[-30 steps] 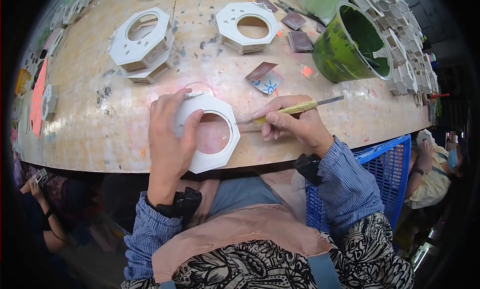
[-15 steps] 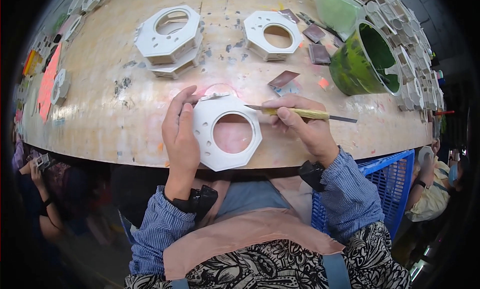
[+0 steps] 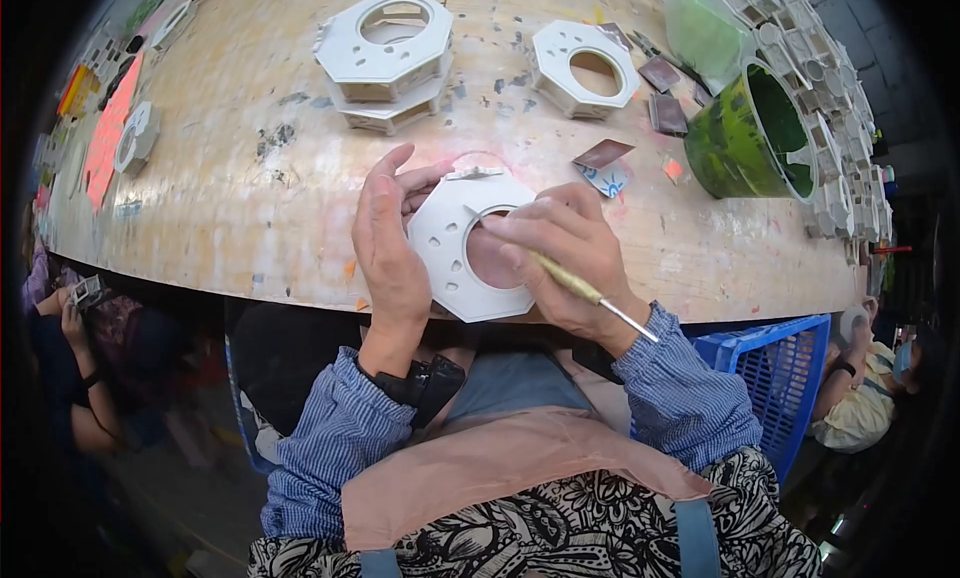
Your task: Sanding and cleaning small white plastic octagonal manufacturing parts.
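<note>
A white octagonal frame (image 3: 447,268) with a round opening and several small holes lies at the table's front edge. My left hand (image 3: 392,253) is closed on its left side, thumb up, some fingers hidden behind the frame. In my right hand (image 3: 575,253) is a slim carving knife (image 3: 566,277) with a yellowish wooden handle and a metal rear end. Its tip reaches the upper left rim of the opening, partly hidden by my fingers. Fingers of this hand also rest over the frame's right side.
Two stacked octagonal frames (image 3: 385,53) stand further back, with another frame (image 3: 585,70) to their right. Sandpaper pieces (image 3: 604,155) lie near a green-stained cup (image 3: 735,138). White parts (image 3: 825,158) line the right edge. A blue crate (image 3: 775,378) stands below the table; people sit at both sides.
My right hand has moved in over the frame and turned the knife. Its tip went from the frame's upper right edge to the opening's rim. Table items appear shifted right.
</note>
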Motion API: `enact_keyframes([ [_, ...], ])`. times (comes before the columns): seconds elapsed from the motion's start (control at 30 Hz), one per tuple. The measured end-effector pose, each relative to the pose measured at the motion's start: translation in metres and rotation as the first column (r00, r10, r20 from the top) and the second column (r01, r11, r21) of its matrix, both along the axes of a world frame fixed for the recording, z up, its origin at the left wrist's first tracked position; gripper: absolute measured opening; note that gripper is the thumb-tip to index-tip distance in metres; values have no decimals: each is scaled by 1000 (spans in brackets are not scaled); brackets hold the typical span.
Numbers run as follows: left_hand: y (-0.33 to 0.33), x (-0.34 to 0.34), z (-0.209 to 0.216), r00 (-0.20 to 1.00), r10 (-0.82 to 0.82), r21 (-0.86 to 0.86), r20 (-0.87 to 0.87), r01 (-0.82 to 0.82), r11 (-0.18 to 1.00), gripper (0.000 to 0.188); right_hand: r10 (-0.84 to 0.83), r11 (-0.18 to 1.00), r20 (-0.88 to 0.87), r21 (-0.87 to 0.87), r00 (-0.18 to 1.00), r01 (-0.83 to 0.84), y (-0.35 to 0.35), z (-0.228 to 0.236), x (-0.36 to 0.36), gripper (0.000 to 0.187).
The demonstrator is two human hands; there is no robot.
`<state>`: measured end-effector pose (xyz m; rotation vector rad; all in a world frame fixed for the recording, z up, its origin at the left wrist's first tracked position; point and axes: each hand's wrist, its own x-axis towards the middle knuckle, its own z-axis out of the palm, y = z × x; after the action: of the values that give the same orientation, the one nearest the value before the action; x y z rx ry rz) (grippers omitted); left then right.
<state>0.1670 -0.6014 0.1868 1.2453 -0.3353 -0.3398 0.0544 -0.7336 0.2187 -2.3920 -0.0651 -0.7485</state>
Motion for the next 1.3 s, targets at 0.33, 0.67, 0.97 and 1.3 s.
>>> enact_keyframes([
  [0.33, 0, -1, -2, 1000, 21, 33, 2, -21, 999, 54, 105, 983, -54, 158, 993, -95, -5, 9, 5, 15],
  [0.67, -1, 1, -5, 999, 31, 35, 11, -32, 999, 54, 190, 971, -176, 182, 966, -157, -13, 17, 12, 17],
  [0.97, -3, 0, -4, 999, 50, 45, -1, -50, 998, 53, 225, 961, -204, 207, 953, -183, -18, 22, 18, 14],
  [1.3, -4, 0, -3, 999, 44, 29, -22, -44, 999, 52, 181, 968, -173, 203, 968, -145, -13, 19, 21, 14],
])
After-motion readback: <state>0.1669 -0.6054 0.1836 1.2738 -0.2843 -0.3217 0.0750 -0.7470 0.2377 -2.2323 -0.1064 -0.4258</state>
